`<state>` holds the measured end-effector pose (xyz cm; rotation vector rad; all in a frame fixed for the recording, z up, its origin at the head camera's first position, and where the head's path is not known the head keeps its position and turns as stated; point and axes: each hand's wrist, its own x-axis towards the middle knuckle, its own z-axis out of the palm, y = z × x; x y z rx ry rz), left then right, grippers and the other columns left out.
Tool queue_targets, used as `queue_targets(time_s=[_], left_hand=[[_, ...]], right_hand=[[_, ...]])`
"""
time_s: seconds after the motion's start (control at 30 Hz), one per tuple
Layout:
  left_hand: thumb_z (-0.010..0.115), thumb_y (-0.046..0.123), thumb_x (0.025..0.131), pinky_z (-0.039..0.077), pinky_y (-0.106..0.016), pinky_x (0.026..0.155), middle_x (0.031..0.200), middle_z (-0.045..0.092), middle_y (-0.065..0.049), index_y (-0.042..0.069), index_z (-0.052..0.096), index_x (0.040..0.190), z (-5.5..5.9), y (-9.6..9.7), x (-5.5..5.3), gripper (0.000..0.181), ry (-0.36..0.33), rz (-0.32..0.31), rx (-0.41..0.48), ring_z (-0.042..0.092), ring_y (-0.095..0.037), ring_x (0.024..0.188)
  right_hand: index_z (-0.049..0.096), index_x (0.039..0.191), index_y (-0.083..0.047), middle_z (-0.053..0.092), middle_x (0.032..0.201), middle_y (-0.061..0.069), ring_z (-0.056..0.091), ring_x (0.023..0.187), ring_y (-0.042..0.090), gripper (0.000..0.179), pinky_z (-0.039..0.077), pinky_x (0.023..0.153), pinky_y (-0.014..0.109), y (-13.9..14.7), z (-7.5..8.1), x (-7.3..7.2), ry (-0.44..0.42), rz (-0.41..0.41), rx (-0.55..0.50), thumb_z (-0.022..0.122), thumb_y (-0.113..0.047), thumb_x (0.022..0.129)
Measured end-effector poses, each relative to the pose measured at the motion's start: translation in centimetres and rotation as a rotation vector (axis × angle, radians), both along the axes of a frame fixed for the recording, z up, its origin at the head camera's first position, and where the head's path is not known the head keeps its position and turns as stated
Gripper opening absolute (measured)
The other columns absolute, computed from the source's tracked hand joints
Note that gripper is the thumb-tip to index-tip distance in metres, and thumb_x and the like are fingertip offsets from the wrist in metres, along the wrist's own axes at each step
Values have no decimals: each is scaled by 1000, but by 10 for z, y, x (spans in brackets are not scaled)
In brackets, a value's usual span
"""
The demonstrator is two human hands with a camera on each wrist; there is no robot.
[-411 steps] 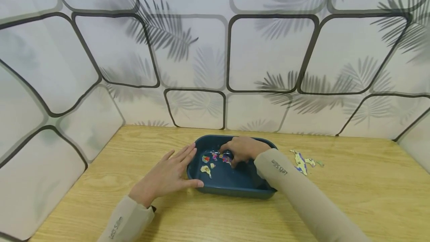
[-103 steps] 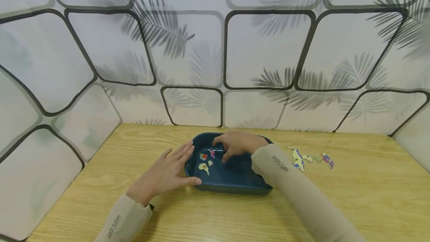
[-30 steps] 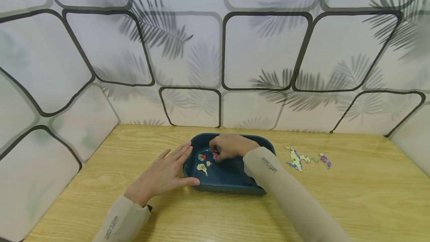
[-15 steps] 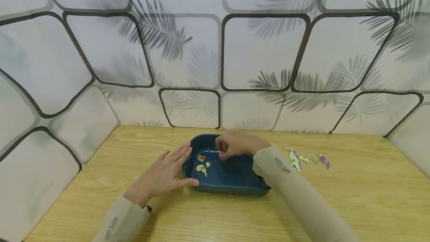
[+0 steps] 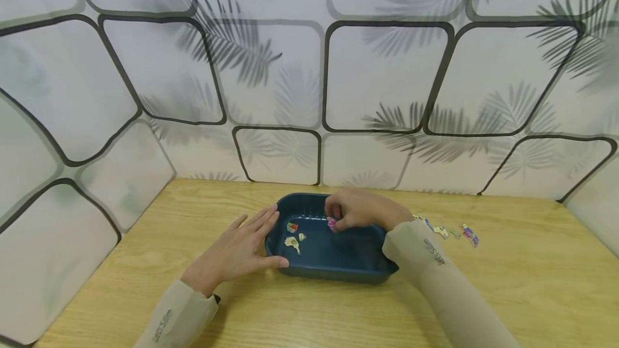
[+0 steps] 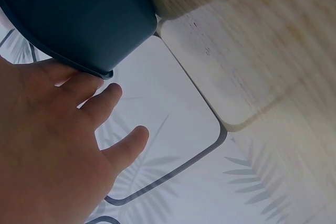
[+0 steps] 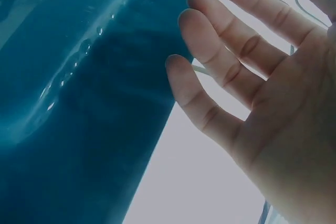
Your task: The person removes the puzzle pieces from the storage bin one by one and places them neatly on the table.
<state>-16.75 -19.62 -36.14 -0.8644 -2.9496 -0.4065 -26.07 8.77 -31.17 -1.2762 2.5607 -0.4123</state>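
Note:
A dark blue plastic basin (image 5: 333,273) stands on the table. Over its inside, my right hand (image 5: 359,209) pinches a small, flat, irregular pink-and-purple cutout (image 5: 331,223) between thumb and index finger. In the right wrist view, the other fingers of the hand (image 7: 273,98) are spread beside the basin wall (image 7: 105,150), and the cutout is out of sight. My left hand (image 5: 237,256) rests at the basin's left rim with straight fingers. On the basin floor lie a red-and-green cutout (image 5: 292,227), a cream one with a tail (image 5: 292,243) and a tiny cream one (image 5: 302,236).
Right of the basin, a row of flat cutouts lies on the wooden table (image 5: 508,283): a cream-and-blue one (image 5: 424,220) partly behind the right sleeve, a cream one (image 5: 440,231), a pale green one (image 5: 455,233) and a purple-and-red one (image 5: 470,235). A patterned wall (image 5: 372,160) stands behind.
The purple-and-red cutout has gone from basin to table. My right hand has since taken up the pink-and-purple cutout and moved right with it. My left hand stays at the rim.

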Motion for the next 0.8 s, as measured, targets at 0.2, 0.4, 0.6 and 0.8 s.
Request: queue_targets(time_s=[0.2, 0.4, 0.6, 0.8], left_hand=[[57, 69, 92, 22, -65, 115, 165, 24, -16, -5, 32, 156, 1, 0, 1, 101, -20, 8, 6, 27, -34, 150], [56, 69, 92, 22, -65, 115, 165, 24, -15, -5, 32, 156, 1, 1, 1, 100, -19, 8, 2, 27, -33, 150], [56, 69, 93, 22, -65, 115, 165, 23, -16, -5, 32, 156, 1, 1, 2, 100, -20, 10, -8, 27, -33, 150], [55, 69, 93, 20, -65, 116, 166, 22, -15, -4, 31, 156, 2, 1, 2, 100, -32, 8, -6, 26, -33, 150]], right_hand=[[72, 106, -5, 62, 91, -3, 57, 81, 11, 20, 51, 75, 31, 10, 0, 8, 3, -8, -55, 79, -14, 89], [71, 106, -7, 61, 90, -4, 56, 80, 11, 20, 50, 73, 31, 15, 8, 16, 9, -24, -111, 79, -16, 90], [70, 106, -7, 60, 87, -5, 54, 77, 10, 20, 49, 72, 32, 26, 15, 21, 38, -25, -155, 79, -15, 90], [71, 107, -8, 62, 91, -4, 55, 79, 11, 18, 51, 73, 33, 40, 16, 29, 33, -49, -179, 78, -14, 91]])
